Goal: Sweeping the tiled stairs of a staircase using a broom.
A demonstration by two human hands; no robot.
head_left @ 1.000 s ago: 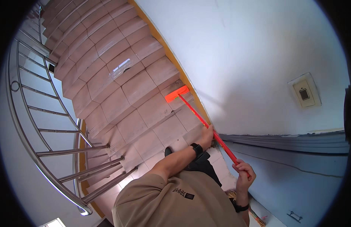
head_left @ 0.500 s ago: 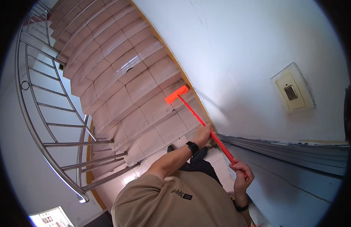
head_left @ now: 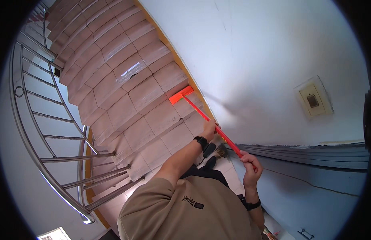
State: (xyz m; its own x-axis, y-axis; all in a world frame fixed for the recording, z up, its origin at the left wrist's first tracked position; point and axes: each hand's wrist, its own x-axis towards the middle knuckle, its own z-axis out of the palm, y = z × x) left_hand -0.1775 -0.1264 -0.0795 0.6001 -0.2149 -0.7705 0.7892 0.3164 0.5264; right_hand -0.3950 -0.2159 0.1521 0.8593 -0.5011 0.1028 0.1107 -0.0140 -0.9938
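A long-handled floor brush (head_left: 228,141) with a red pole runs slantwise in front of me. Its orange head (head_left: 180,95) rests on a tiled stair tread, close to the riser behind it and near the wall. My left hand (head_left: 210,129) is closed round the middle of the pole. Nearer to me, my right hand (head_left: 251,165) grips the pole's upper end. The underside of the brush head is mostly hidden.
Pinkish tiled stairs (head_left: 143,90) curve up to the far left. A metal railing (head_left: 27,116) borders them on the left. To the right stands a white wall (head_left: 249,52) with a switch plate (head_left: 312,100) and a yellow skirting edge (head_left: 175,54).
The brush has been pushed forward and slightly left, its head now nearer the riser. Both hands have moved forward with the pole. The view has shifted a little.
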